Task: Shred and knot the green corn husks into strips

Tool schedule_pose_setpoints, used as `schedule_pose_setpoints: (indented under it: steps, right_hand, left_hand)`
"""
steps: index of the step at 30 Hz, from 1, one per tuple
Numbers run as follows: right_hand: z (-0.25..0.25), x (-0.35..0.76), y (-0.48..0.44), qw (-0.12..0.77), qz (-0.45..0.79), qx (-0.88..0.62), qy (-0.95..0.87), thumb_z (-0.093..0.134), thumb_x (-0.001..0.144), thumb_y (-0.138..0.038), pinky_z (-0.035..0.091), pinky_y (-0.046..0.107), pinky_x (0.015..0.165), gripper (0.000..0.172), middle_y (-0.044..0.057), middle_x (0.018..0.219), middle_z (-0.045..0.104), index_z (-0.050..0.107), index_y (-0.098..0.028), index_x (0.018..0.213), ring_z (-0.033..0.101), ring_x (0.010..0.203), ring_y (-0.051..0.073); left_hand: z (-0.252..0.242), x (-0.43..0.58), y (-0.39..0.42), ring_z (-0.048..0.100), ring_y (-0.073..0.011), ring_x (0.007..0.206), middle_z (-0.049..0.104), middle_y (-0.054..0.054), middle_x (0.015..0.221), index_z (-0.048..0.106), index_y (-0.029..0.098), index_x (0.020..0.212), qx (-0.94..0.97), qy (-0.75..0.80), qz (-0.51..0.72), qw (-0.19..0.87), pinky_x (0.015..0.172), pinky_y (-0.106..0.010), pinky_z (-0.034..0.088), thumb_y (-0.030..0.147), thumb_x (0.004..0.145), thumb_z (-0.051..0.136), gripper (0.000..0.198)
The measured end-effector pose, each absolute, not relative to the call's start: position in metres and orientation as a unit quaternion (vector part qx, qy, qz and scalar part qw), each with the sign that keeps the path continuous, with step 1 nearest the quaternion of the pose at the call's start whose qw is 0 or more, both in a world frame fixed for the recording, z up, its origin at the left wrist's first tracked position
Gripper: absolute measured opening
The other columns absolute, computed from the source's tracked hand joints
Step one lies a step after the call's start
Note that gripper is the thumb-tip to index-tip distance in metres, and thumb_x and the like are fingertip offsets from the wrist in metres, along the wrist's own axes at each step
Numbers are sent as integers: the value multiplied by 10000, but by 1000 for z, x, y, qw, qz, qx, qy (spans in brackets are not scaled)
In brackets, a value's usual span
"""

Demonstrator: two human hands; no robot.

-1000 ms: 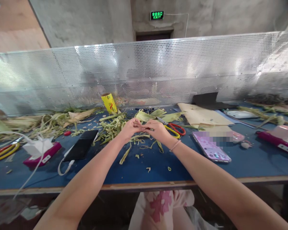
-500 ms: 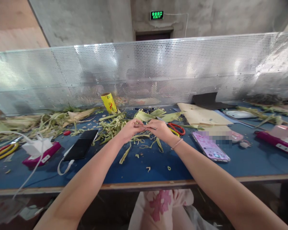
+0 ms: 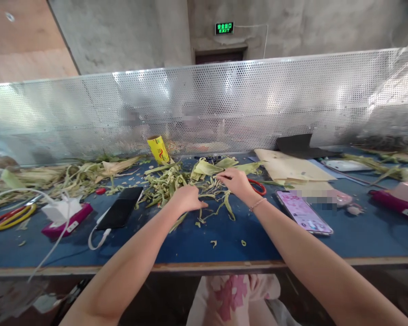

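My left hand [image 3: 187, 199] hovers low over pale green husk strips [image 3: 211, 203] on the blue table [image 3: 197, 240]. Its fingers are curled under and the thumb points right; what it holds is hidden. My right hand [image 3: 237, 182], with a thin bracelet at the wrist, lies further back at the heap of torn husk leaves [image 3: 209, 167]. Its fingers are pressed together on something thin that I cannot name. It covers most of the red-handled scissors [image 3: 259, 186]. A shredded husk pile [image 3: 163, 183] lies just left of both hands.
A black phone [image 3: 119, 213] with a white cable lies left, beside a pink box [image 3: 68, 220] and a white charger. A lit phone [image 3: 304, 212] lies right, near brown paper sheets [image 3: 289, 168]. A yellow roll [image 3: 158, 149] and a perforated metal screen [image 3: 204, 104] stand behind.
My hands were joined over a thin strip above the table. They have parted: the left dropped to the strips in front, the right reached back toward the leaves and scissors.
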State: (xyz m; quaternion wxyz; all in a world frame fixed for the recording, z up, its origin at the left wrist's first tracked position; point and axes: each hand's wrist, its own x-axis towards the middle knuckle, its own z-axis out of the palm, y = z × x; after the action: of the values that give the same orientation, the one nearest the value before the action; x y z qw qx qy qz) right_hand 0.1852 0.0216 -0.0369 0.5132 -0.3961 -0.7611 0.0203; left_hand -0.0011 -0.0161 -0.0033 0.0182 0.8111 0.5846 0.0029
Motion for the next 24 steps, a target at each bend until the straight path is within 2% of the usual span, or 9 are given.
schedule_pose_setpoints:
  steps: [3,6,11,16,20,24]
  right_hand:
    - [-37,185,21,520,29,-402,-753,602,719,-188,471,261,639,107,34,688,674,707,-201,704,600,636,143]
    - [-34,182,18,531,65,-405,-742,616,695,-211,473,279,646,90,33,664,671,702,-204,668,603,641,155]
    - [-28,177,13,591,240,-399,-658,627,652,-300,488,291,603,135,35,636,667,686,-181,671,607,603,156]
    - [-25,175,12,632,344,-369,-588,674,590,-343,503,315,622,194,33,630,661,676,-170,678,595,584,146]
    - [-24,171,8,624,363,-364,-589,683,582,-334,490,303,583,183,13,557,621,676,-171,664,560,541,130]
    - [-24,166,5,617,366,-367,-591,671,593,-313,481,287,562,161,14,559,616,674,-166,660,555,538,126]
  left_hand:
    - [-8,0,-17,581,-205,618,594,-55,577,543,175,553,810,583,55,38,518,-255,354,197,522,642,106]
    - [-12,-3,-11,572,-195,569,570,-27,513,539,189,555,811,537,196,129,545,-267,373,56,504,607,158]
    - [-11,1,-2,604,-162,621,630,-17,631,538,179,724,709,446,387,385,637,-293,437,140,593,654,179]
    - [-15,12,-3,594,-121,640,589,7,647,492,147,743,576,389,469,544,700,-309,453,171,618,675,223]
    - [-20,14,-3,539,-80,577,573,19,648,474,146,729,526,319,484,622,635,-267,439,216,573,724,303]
    - [-20,14,-4,472,-59,535,557,20,615,477,151,711,496,279,502,651,533,-212,365,160,568,703,268]
